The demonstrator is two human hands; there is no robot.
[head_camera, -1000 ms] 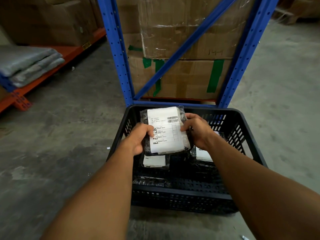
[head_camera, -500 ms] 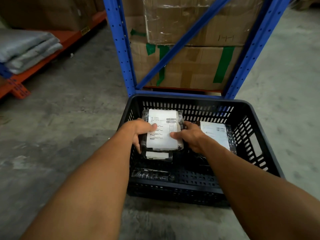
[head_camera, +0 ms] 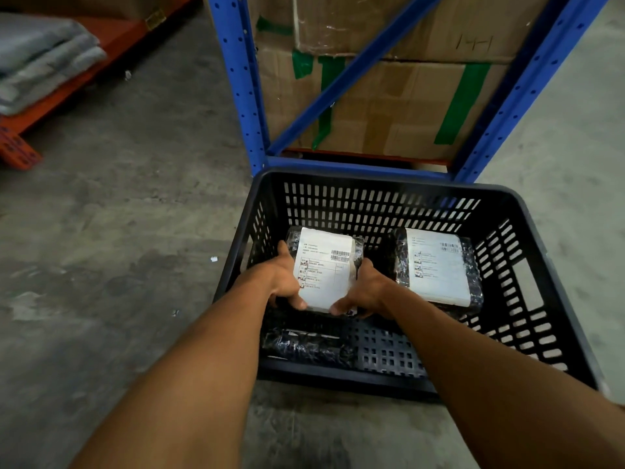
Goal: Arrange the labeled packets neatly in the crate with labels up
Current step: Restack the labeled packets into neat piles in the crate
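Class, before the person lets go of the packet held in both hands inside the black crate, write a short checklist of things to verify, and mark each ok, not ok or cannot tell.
1. Held packet label faces up: ok.
2. Left hand and right hand grip opposite sides: ok.
3. Held packet rests flat on what lies beneath: cannot tell.
4. Clear of the right packet, also label up: ok.
5. Near-left packet in the crate shows its label: not ok.

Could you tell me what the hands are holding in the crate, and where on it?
Both hands hold the labeled packet by its long side edges: left hand, right hand.
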